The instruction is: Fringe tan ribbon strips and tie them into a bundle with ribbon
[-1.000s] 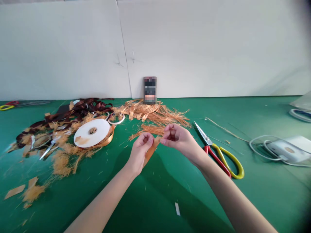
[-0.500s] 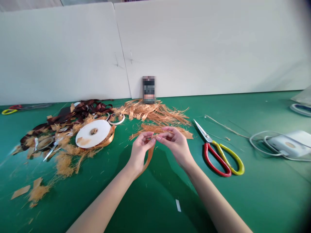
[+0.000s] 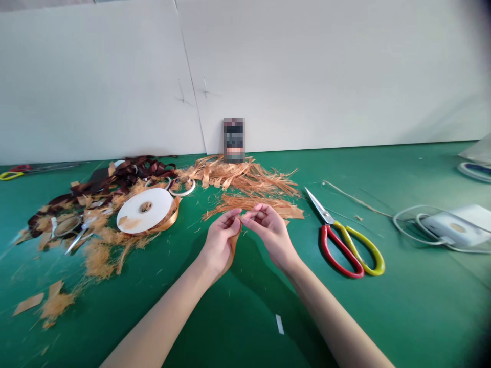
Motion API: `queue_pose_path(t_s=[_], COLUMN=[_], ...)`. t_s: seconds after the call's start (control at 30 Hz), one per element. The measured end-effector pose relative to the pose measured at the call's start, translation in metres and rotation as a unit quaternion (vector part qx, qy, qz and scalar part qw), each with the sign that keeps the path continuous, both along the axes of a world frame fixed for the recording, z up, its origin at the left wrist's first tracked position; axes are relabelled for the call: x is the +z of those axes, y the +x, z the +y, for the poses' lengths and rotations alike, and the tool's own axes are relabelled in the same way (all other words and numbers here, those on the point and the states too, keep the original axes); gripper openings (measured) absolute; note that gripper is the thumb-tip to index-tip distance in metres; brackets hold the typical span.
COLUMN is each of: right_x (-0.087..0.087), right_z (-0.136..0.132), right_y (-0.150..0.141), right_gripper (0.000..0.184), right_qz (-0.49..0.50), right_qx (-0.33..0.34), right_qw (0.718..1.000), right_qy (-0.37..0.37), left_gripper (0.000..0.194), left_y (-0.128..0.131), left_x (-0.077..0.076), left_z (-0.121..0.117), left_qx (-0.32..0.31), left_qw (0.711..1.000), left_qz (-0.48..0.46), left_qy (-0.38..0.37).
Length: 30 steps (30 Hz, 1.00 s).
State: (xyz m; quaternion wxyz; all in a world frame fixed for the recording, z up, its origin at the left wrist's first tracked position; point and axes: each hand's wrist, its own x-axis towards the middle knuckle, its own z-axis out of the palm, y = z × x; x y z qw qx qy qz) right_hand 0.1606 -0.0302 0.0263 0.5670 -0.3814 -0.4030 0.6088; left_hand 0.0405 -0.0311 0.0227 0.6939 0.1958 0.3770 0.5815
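So the table's got a plain green top, kinda scuffed, with loose fibers all over it. Left side's a mess: a tangle of dark brown satin ribbon, fuzzy tan thread clumps, and a tilted white ribbon spool in among it. Two cut tan ribbon pieces sit nearer the front. Back middle has a big heap of frayed tan ribbon, plus a smaller frayed bundle just in front. Right of that: big red-and-yellow-handled scissors, then a white box with a white cable. Oh, and one little white scrap up front.
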Motion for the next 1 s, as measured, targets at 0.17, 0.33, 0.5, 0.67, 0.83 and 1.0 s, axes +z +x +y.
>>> queue_pose_path(t_s=[0.17, 0.33, 0.5, 0.67, 0.83, 1.0], right_x=[-0.0016, -0.0025, -0.0047, -0.0037, -0.0021, -0.0036], right_z=[-0.0023, -0.0019, -0.0004, 0.0000, -0.0006, 0.0001], right_y=[-0.0031, -0.0052, -0.0016, 0.0008, -0.0005, -0.0011], right_gripper=[0.036, 0.041, 0.045, 0.047, 0.049, 0.047], right_qz=[0.007, 0.011, 0.014, 0.005, 0.014, 0.038], right_qx=[-0.007, 0.006, -0.006, -0.019, -0.019, -0.017], right_qw=[1.000, 1.000, 1.000, 0.999, 1.000, 0.999], right_qy=[0.005, 0.001, -0.022, -0.026, -0.014, -0.011], left_gripper=[0.023, 0.025, 0.025, 0.022, 0.020, 0.021], left_y=[-0.0021, -0.0034, -0.0020, -0.0042, -0.0072, -0.0101], left_x=[-0.0011, -0.0027, -0.0017, 0.0018, 0.0017, 0.0020], left_z=[0.0003, 0.0012, -0.0005, -0.0014, -0.0001, 0.0034], left_qx=[0.016, 0.041, 0.031, 0.043, 0.038, 0.028], left_qw=[1.000, 0.999, 0.998, 0.986, 0.994, 0.999], left_qz=[-0.002, 0.000, 0.037, 0.142, 0.091, -0.036], left_qy=[-0.012, 0.001, 0.033, 0.071, 0.050, -0.023])
